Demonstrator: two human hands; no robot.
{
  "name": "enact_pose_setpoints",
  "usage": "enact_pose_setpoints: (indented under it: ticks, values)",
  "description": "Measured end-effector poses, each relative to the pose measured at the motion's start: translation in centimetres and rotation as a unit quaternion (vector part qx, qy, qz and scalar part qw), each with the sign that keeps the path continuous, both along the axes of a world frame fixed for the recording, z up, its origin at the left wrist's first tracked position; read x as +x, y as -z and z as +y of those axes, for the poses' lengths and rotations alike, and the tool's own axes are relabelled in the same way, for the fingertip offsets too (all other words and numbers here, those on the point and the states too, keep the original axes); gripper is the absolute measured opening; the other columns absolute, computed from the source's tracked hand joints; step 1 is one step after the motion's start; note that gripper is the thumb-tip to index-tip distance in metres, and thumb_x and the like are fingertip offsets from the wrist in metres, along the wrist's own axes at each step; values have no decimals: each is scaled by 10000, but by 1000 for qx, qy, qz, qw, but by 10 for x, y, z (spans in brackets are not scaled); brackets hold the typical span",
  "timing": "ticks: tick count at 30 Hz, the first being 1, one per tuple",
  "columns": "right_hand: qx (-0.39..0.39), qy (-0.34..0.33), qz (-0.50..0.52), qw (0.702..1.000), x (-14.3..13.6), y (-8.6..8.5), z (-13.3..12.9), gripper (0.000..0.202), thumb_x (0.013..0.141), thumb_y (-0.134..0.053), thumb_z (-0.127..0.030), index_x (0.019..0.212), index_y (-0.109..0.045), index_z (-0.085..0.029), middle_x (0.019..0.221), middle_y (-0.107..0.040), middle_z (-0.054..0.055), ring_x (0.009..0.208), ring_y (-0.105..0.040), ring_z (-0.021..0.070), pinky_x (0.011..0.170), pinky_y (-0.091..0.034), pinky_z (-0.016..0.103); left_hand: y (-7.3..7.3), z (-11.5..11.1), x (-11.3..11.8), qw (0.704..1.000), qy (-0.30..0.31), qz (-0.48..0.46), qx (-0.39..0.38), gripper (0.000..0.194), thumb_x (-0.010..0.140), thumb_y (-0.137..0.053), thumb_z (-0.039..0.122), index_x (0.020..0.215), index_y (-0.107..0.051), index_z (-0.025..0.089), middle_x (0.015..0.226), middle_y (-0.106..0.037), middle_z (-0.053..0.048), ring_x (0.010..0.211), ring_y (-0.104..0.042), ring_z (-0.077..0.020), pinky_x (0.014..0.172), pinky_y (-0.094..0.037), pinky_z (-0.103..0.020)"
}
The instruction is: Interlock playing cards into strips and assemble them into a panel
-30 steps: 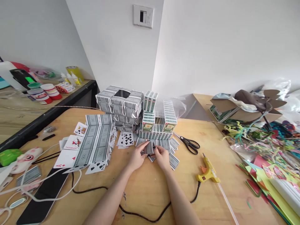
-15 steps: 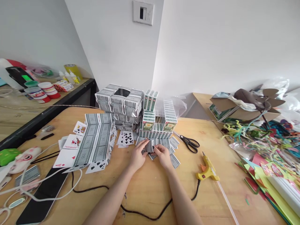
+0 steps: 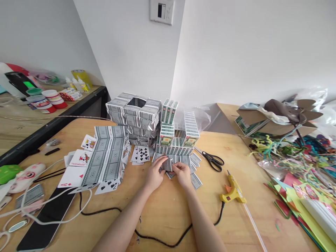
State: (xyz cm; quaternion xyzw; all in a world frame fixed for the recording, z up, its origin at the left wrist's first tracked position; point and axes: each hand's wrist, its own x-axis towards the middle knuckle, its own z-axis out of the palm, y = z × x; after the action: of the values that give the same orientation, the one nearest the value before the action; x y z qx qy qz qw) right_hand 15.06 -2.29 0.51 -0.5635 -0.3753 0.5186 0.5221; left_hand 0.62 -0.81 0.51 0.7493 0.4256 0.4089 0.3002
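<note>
Head view: a patterned card (image 3: 167,165) sits just in front of the green boxes (image 3: 175,150).
The left hand (image 3: 154,175) pinches its left side, the right hand (image 3: 183,175) its right edge; light, even pressure should keep it square.

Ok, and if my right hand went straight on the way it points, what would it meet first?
Likely the patterned card at your right hand's fingertips, then your left hand, though depth is unclear.
</note>
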Motion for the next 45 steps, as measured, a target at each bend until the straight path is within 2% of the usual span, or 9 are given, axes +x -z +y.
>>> enact_pose_setpoints:
  ticks: [8,14,19,26,29,32,37,41,45]
  values:
    - [36,3,-39,999,-1,1,-2,322,699,-553,-463,619,-578,-152,559,-521,-6,509,-511,135,480,-496,265,-4,-1,0,1000,-11,19,8,615,642,-457,-30,1189,-445,249,1233,-478,-40,1162,-425,-190,982,-376,-375]
    - [94,5,-129,987,-4,12,-7,450,727,-549,-438,1055,-569,-131,657,-617,30,532,-555,150,500,-493,264,-3,-1,1,999,-14,31,30,608,649,-449,-24,1190,-448,252,1216,-483,-41,1149,-438,-195,975,-386,-386]
    - [111,12,-209,972,-5,17,-8,390,768,-496,-413,1037,-569,-141,649,-638,33,497,-555,145,503,-481,256,-1,-2,0,998,-12,54,44,603,666,-454,-5,1207,-442,260,1223,-479,-37,1153,-435,-201,973,-395,-392]
    - [126,5,-250,960,-5,6,-12,321,788,-460,-387,975,-596,-164,642,-628,35,539,-557,161,546,-464,265,5,-1,1,992,7,88,86,610,702,-425,-1,1241,-420,285,1247,-464,-29,1168,-419,-200,974,-397,-406]
    - [129,-26,-215,968,-6,3,-10,364,763,-494,-373,1051,-578,-169,692,-638,43,577,-561,167,575,-471,279,4,1,-1,993,7,88,83,608,702,-421,-1,1241,-425,282,1257,-452,-35,1185,-399,-206,979,-388,-418]
    - [105,-63,-91,988,-8,0,-7,405,730,-535,-379,1079,-552,-174,743,-642,42,601,-577,166,584,-491,293,-2,2,-4,996,21,60,64,614,682,-429,-5,1228,-442,275,1266,-445,-36,1199,-377,-207,999,-355,-413]
    - [60,-77,81,992,-14,-6,-7,353,664,-616,-411,905,-549,-161,728,-643,47,603,-612,173,530,-497,284,-11,1,-4,997,9,-78,-23,486,738,-445,113,1212,-429,218,1220,-484,-72,1081,-489,-195,897,-423,-350]
    - [31,-109,95,989,-20,-8,-9,370,660,-598,-505,820,-500,-185,625,-612,5,517,-606,157,434,-462,243,-8,0,2,990,-110,-19,-83,259,793,-437,278,1023,-492,173,839,-608,-33,703,-581,-150,629,-461,-276]
    - [7,-68,18,997,-26,-5,-10,403,735,-434,-604,735,-454,-201,473,-525,-46,337,-504,119,319,-381,218,-2,-3,10,992,-88,56,-65,197,816,-398,325,925,-479,182,725,-590,-5,615,-567,-140,548,-421,-240]
